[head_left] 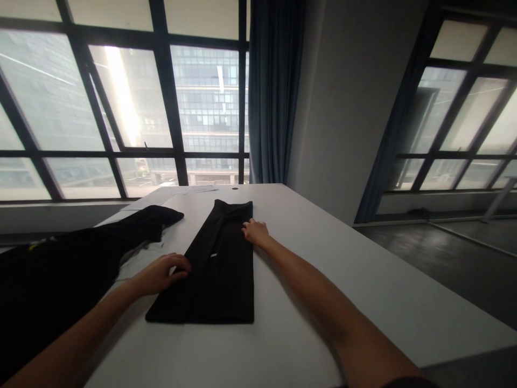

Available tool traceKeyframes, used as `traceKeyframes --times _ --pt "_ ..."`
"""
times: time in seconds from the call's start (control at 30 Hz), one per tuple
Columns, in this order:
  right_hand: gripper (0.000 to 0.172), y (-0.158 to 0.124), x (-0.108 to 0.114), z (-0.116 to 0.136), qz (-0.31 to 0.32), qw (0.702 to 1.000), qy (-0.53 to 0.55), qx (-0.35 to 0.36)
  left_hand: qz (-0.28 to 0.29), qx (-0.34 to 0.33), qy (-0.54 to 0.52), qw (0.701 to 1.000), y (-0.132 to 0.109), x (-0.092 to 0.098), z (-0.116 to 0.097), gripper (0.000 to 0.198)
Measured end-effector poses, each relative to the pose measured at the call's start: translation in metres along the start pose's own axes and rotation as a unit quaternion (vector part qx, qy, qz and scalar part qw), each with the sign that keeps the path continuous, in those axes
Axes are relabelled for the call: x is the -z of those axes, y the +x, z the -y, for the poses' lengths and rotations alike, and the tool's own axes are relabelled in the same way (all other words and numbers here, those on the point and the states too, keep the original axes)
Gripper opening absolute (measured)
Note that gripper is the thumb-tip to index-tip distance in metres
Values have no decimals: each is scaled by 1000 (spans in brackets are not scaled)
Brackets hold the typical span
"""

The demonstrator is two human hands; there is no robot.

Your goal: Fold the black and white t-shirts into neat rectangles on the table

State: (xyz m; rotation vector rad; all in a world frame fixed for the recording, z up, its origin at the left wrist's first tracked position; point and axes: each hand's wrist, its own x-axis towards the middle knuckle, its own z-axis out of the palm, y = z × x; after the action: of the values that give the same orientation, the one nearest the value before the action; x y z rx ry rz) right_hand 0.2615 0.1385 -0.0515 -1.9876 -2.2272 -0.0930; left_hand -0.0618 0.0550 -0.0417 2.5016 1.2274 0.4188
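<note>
A black garment (226,280), folded into a long narrow panel, lies flat on the white table (299,323). A small white mark, perhaps a tag (214,255), shows near its middle. My left hand (167,272) rests at the garment's left edge, fingers bent and thumb apart, the tips on the cloth. Farther up, my right hand (256,233) lies over the right edge with its fingertips spread on the fabric. Neither hand visibly lifts the cloth. Creases run across the upper part, towards the narrower far end.
Another black garment (72,269) is heaped along the table's left side, with pale sheets (141,257) partly under it. More thin white sheets (194,189) lie at the far edge, near a dark round spot (235,188). Windows and a blue curtain (274,108) stand beyond.
</note>
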Motion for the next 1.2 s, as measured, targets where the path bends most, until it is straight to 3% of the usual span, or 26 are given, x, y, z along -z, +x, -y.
traceKeyframes --times 0.1,0.27,0.37,0.47,0.63,0.83,1.03,1.2 --pt "49 -25 -2 -5 47 993 41 96 -7 -57 0 998 4 -16 -12 34" --pt "41 -61 7 -30 -31 998 -31 53 33 -100 1 994 14 -26 -46 40" --pt "40 -75 19 -42 13 997 2 79 40 -125 -15 991 22 -25 -58 40" --pt "47 -89 21 -49 78 989 56 116 17 -123 10 992 29 -31 -55 42" --pt "51 -105 9 -55 53 989 97 103 1 -69 65 996 31 -50 -37 49" --pt "44 -106 7 -56 48 982 133 128 -9 -7 113 994 28 -43 -18 45" --pt "39 -109 14 -52 40 979 143 137 7 -92 50 995 23 -53 -32 55" --pt "36 -119 22 -35 7 960 200 198 18 -95 23 995 25 -60 -47 58"
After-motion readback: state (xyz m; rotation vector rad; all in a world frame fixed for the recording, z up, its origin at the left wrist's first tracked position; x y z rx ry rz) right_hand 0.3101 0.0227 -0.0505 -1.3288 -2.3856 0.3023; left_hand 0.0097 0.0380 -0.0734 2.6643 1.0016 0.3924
